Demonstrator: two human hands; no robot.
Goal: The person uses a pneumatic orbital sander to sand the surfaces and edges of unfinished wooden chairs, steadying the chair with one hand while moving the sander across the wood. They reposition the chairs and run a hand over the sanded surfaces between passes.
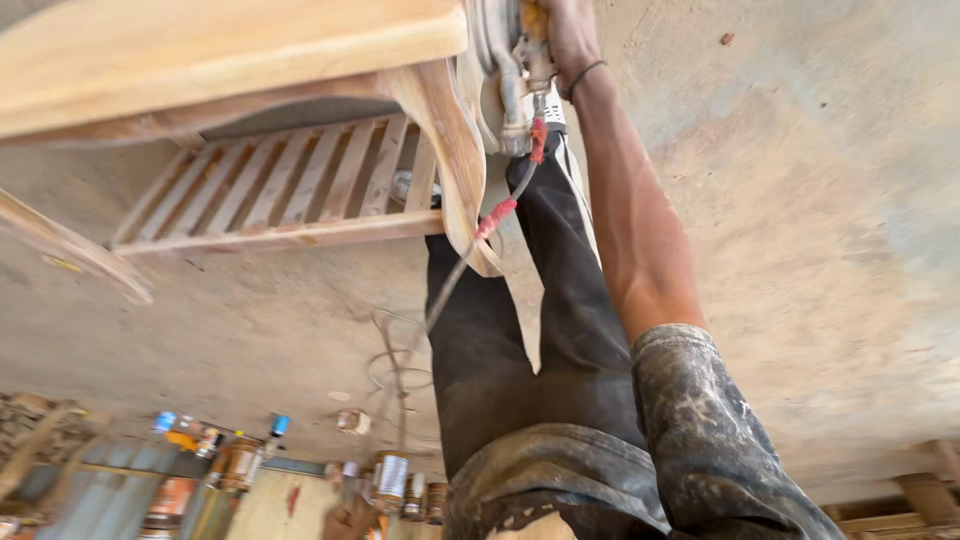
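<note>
The right hand [570, 35] reaches to the frame's top edge, fingers closed around a power sander [510, 70] pressed to the curved wooden leg [455, 150] just beside them. Steady, even pressure along the curve would serve best. The cord [470, 245] trails from the tool; slats [290, 185] crowd 1 side, bare concrete floor [800, 200] opens the other. The left hand is unseen.

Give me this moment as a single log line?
right hand: grips sander | sander: against table leg | cord: hangs down | left hand: not in view
</note>
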